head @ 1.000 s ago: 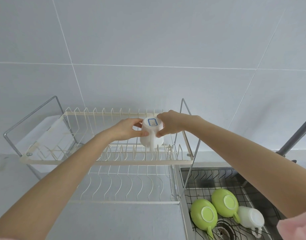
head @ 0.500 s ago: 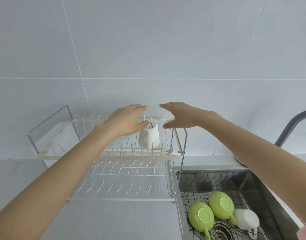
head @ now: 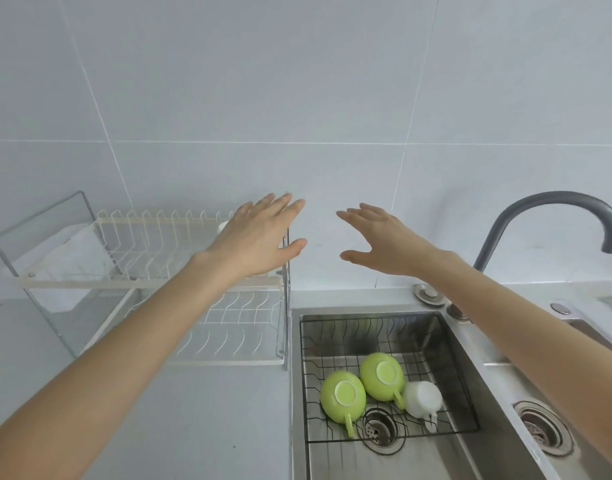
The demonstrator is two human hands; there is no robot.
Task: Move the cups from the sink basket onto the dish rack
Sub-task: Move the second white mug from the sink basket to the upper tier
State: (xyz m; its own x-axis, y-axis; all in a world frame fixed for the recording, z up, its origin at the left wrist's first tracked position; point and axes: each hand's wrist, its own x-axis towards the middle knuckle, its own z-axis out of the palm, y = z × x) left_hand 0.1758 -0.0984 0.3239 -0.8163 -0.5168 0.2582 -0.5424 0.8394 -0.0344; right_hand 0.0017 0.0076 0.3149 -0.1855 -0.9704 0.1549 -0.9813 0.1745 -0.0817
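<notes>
Two green cups (head: 343, 395) (head: 382, 375) and a white cup (head: 423, 399) lie upside down in the wire sink basket (head: 384, 334). The white two-tier dish rack (head: 152, 282) stands on the counter to the left. My left hand (head: 259, 237) hovers open over the rack's right end, hiding most of a white cup (head: 223, 225) on the upper tier. My right hand (head: 384, 240) is open in the air above the gap between rack and sink, holding nothing.
A dark curved faucet (head: 554, 206) rises at the right behind the steel sink (head: 470, 375). A second drain (head: 545, 427) lies at the far right. Grey counter (head: 193, 427) spreads in front of the rack. A tiled wall stands behind.
Both hands let go of the white cup on the rack's upper tier, opened and drew back. My view has swung right and down toward the sink.
</notes>
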